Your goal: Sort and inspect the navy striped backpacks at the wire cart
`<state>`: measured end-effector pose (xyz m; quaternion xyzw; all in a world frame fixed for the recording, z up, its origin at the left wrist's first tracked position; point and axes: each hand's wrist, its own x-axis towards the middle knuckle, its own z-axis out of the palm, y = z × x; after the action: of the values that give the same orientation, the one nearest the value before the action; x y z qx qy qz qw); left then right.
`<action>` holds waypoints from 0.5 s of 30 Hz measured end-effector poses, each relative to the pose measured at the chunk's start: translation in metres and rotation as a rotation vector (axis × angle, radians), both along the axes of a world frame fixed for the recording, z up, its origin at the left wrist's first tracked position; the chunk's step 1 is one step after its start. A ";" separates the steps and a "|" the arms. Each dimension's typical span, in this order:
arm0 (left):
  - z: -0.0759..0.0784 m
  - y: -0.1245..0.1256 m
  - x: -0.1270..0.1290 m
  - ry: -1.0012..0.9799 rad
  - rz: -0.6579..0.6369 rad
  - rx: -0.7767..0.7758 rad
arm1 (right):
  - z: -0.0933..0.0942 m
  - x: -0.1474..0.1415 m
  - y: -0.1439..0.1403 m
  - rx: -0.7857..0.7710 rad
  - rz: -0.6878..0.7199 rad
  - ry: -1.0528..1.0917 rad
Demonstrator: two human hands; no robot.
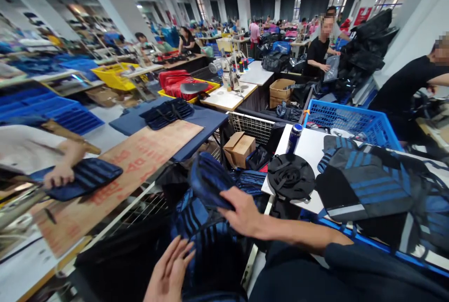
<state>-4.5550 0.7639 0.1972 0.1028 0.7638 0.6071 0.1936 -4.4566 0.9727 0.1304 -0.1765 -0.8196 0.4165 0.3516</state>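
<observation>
- Centre frame, our right hand [242, 213] pinches a blue fabric piece [210, 178] by its edge
- It looks light, soft; we judge its rim the surest hold
- Lower centre, our left hand [171, 269] spreads, empty

Gap open between left hand [170, 269] and right hand [242, 213]; striped pieces [210, 241] underneath. Right: backpack [365, 183], black coil [291, 176] and upright can [293, 139] obstruct the white table [310, 142]. Left: room above cardboard sheet [140, 159], bounded by co-worker's hand [59, 176].
</observation>
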 end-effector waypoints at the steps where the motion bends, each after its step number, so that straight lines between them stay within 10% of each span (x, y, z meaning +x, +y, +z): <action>1: 0.000 0.017 0.005 -0.056 -0.007 0.053 | -0.011 0.003 -0.021 0.088 0.090 -0.004; 7: 0.008 0.073 0.020 0.001 0.099 0.083 | -0.056 0.031 -0.071 0.220 0.384 -0.200; 15: 0.039 0.028 0.048 0.036 -0.380 -0.167 | 0.057 0.064 0.053 0.314 0.195 0.100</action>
<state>-4.5073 0.7924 0.2367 0.2394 0.7816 0.4925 0.2986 -4.3931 1.0261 0.1876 -0.0184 -0.8693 0.3238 0.3730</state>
